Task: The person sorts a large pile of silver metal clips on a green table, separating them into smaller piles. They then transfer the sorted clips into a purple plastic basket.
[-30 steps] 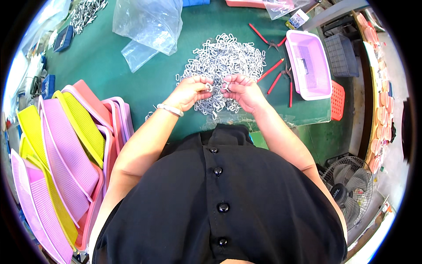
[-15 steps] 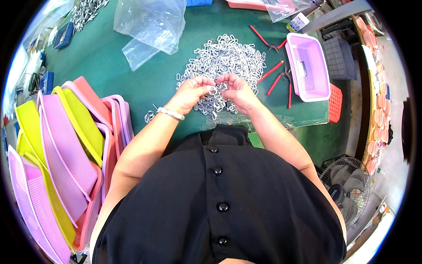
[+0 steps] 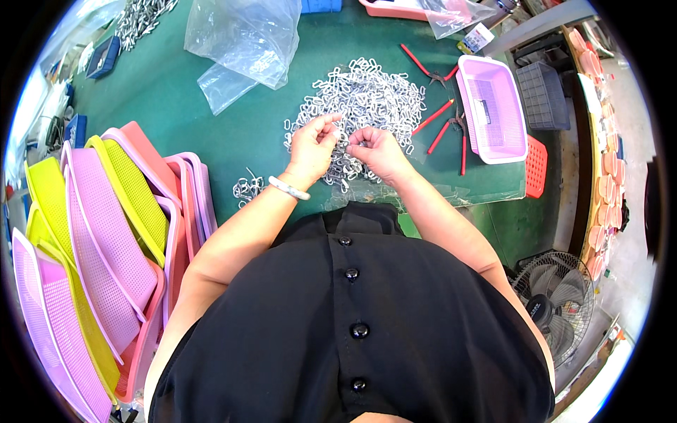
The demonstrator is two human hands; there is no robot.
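Observation:
A heap of small silvery metal links (image 3: 374, 88) lies on the green tabletop in front of me. Over its near part my two hands face each other, fingertips a little apart. My left hand (image 3: 314, 149), with a pale bangle (image 3: 288, 188) on its wrist, is closed in a pinch on what looks like a metal link at its fingertips. My right hand (image 3: 381, 154) is closed too, thumb against fingers; whatever it pinches blends into the heap behind. Left of my left wrist rests a small cluster of bent metal pieces (image 3: 247, 188).
Right of the heap lie red-handled pliers (image 3: 457, 123), a second pair (image 3: 437, 75) and a red pencil (image 3: 432, 116). Beyond them stands a lilac basket (image 3: 520, 134). Clear plastic bags (image 3: 243, 42) lie further back. Stacked coloured baskets (image 3: 106, 233) crowd my left; a fan (image 3: 553, 303) stands at right.
My left hand has turned and shifted right, uncovering more of the small cluster beside its wrist. The right hand has moved slightly down, its fingers drawn closer together.

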